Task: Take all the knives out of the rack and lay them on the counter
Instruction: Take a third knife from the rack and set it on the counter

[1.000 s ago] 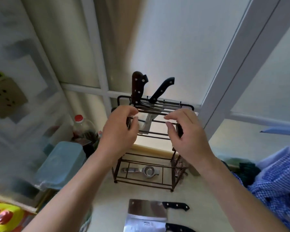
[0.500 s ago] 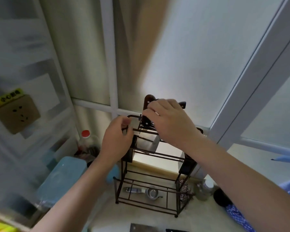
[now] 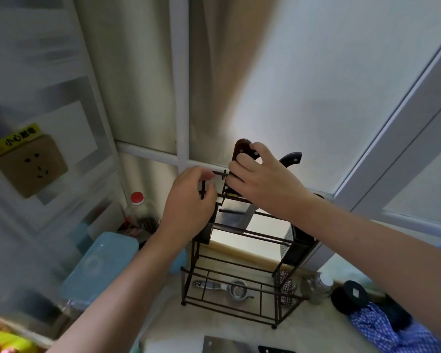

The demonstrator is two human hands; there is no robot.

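Wire rack (image 3: pixel 239 253), dark metal, standing on the pale counter (image 3: pixel 214 324) against the window wall. Top tier: brown-handled knife (image 3: pixel 241 149), upright in its slot, broad blade showing below between the wires; black-handled knife (image 3: pixel 292 159) just beside it, handle leaning right. Bottom tier: one metal strainer (image 3: pixel 236 290), lying flat.

Right hand (image 3: pixel 262 182): fingers curled around the brown handle, gripping it. Left hand (image 3: pixel 188 200): fingers pinched closed on the rack's top-left corner wire.

Counter, near edge: cleaver blade (image 3: pixel 227 345) lying flat, partly cut off by the frame; a second black handle (image 3: pixel 272 349) beside it.

Left of rack: blue lidded box (image 3: pixel 99 263); red-capped bottle (image 3: pixel 137 210) behind it. Right of rack: small clear jar (image 3: pixel 320 286), a round black lid (image 3: pixel 350 294), blue checked cloth (image 3: pixel 382 332).

Room: frosted panes in white frames; tan wall socket (image 3: pixel 31 166) at left under a yellow label.
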